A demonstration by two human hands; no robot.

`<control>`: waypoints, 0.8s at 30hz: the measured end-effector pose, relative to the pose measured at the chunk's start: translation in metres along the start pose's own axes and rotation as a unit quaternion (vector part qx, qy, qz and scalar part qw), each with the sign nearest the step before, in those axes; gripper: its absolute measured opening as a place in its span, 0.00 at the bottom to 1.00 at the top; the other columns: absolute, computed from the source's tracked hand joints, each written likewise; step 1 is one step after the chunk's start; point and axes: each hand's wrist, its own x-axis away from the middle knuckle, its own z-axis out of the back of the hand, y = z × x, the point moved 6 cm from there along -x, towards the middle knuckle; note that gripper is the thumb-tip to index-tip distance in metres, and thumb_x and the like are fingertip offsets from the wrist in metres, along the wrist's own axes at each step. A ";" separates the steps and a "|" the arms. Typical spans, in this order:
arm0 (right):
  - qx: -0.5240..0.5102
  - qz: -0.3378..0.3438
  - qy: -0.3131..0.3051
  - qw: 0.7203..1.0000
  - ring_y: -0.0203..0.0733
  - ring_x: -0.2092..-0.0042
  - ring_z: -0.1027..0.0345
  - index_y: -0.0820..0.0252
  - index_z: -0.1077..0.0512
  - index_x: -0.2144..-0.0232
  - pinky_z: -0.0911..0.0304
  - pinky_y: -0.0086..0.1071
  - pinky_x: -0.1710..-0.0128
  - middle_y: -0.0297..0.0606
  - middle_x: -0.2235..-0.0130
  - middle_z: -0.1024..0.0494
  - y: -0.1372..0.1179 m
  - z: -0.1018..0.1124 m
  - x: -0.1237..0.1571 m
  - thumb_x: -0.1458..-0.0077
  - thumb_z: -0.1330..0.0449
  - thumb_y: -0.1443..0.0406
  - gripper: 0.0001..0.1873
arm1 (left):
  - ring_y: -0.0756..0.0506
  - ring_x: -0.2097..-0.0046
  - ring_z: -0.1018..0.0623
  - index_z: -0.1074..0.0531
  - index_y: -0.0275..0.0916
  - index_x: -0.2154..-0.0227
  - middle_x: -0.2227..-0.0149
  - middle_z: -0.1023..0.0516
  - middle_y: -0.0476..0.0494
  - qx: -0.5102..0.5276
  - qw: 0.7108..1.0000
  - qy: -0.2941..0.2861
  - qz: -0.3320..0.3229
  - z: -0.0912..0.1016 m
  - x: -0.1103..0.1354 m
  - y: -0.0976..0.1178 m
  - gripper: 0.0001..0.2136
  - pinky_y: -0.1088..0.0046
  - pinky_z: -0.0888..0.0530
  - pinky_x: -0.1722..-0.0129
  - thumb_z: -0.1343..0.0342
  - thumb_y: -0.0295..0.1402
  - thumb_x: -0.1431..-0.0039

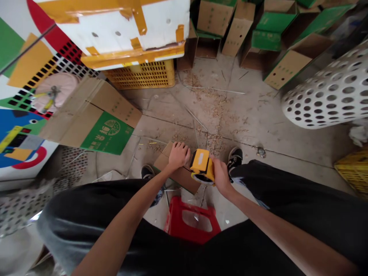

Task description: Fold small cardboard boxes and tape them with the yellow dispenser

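Between my knees stands a small brown cardboard box (184, 178), partly hidden by my left forearm. My left hand (179, 155) lies on its upper part, fingers bent together over the cardboard. Just to the right, my right hand (222, 174) is wrapped around a yellow tape dispenser (201, 163). The round, dark-centred end of the dispenser faces me, close beside the box's right side. Whether the dispenser touches the box I cannot tell.
A red plastic stool (191, 222) is below me. Left lies a cardboard carton with a green panel (107, 132). A taped white foam box (155, 28) rests on a yellow crate (146, 74). Open cartons (215, 17) and a white perforated basket (330, 92) stand ahead and right.
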 end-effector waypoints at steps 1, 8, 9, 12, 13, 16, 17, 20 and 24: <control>0.060 0.013 0.022 0.998 0.40 0.75 0.44 0.56 0.39 0.82 0.51 0.33 0.76 0.35 0.80 0.38 0.009 -0.001 -0.001 0.43 0.46 0.33 0.36 | 0.36 0.49 0.25 0.20 0.38 0.59 0.55 0.19 0.34 -0.007 1.000 0.006 0.002 -0.002 0.001 0.001 0.18 0.53 0.36 0.41 0.56 0.34 0.26; 0.260 0.077 0.078 0.959 0.41 0.76 0.45 0.54 0.45 0.86 0.59 0.37 0.72 0.38 0.82 0.40 0.031 -0.008 -0.003 0.41 0.58 0.40 0.32 | 0.35 0.49 0.25 0.20 0.35 0.59 0.57 0.20 0.31 0.040 0.999 0.030 0.005 -0.008 0.001 0.003 0.18 0.50 0.35 0.39 0.57 0.33 0.25; 0.277 0.087 0.075 0.954 0.42 0.76 0.44 0.54 0.44 0.86 0.58 0.37 0.71 0.39 0.82 0.40 0.028 -0.009 -0.001 0.41 0.59 0.41 0.32 | 0.35 0.48 0.24 0.20 0.36 0.57 0.55 0.19 0.31 0.064 0.997 0.034 0.007 -0.005 0.002 0.000 0.18 0.51 0.34 0.39 0.56 0.34 0.26; 0.319 0.097 0.065 0.940 0.43 0.74 0.41 0.54 0.41 0.86 0.58 0.38 0.70 0.43 0.81 0.36 0.023 -0.013 0.002 0.41 0.59 0.45 0.30 | 0.37 0.39 0.26 0.23 0.37 0.47 0.43 0.22 0.31 0.137 0.988 0.066 -0.001 0.012 0.011 -0.025 0.16 0.54 0.33 0.36 0.53 0.35 0.27; 0.327 0.090 0.069 0.938 0.44 0.74 0.40 0.54 0.40 0.85 0.58 0.39 0.70 0.44 0.80 0.34 0.022 -0.013 0.002 0.40 0.59 0.46 0.30 | 0.36 0.35 0.29 0.25 0.37 0.42 0.38 0.25 0.31 0.148 0.986 0.075 -0.012 0.017 0.017 -0.037 0.18 0.53 0.35 0.32 0.50 0.37 0.28; 0.341 0.059 0.082 0.935 0.45 0.72 0.38 0.57 0.34 0.83 0.56 0.38 0.69 0.47 0.77 0.28 0.020 -0.013 0.001 0.36 0.56 0.51 0.29 | 0.33 0.30 0.32 0.29 0.39 0.36 0.33 0.27 0.31 0.195 0.977 0.076 0.045 0.018 0.043 -0.087 0.29 0.49 0.41 0.26 0.42 0.49 0.34; 0.345 0.051 0.083 0.933 0.45 0.71 0.37 0.58 0.32 0.83 0.56 0.38 0.69 0.47 0.76 0.27 0.018 -0.013 0.001 0.34 0.54 0.53 0.28 | 0.33 0.32 0.28 0.29 0.39 0.36 0.34 0.25 0.33 0.229 0.967 0.058 0.094 0.012 0.053 -0.103 0.30 0.51 0.37 0.28 0.42 0.52 0.35; 0.359 0.031 0.075 0.930 0.46 0.69 0.35 0.61 0.26 0.80 0.55 0.36 0.69 0.46 0.74 0.25 0.013 -0.015 0.000 0.31 0.50 0.58 0.28 | 0.34 0.40 0.20 0.24 0.36 0.40 0.42 0.18 0.32 0.357 0.910 -0.004 0.211 -0.014 0.075 -0.127 0.33 0.57 0.27 0.37 0.52 0.57 0.31; 0.379 0.017 0.054 0.924 0.45 0.67 0.32 0.66 0.19 0.73 0.54 0.35 0.69 0.46 0.71 0.22 0.006 -0.019 -0.001 0.27 0.50 0.61 0.28 | 0.33 0.39 0.21 0.23 0.34 0.41 0.40 0.18 0.30 0.411 0.885 0.016 0.217 -0.027 0.085 -0.110 0.35 0.56 0.29 0.34 0.52 0.60 0.32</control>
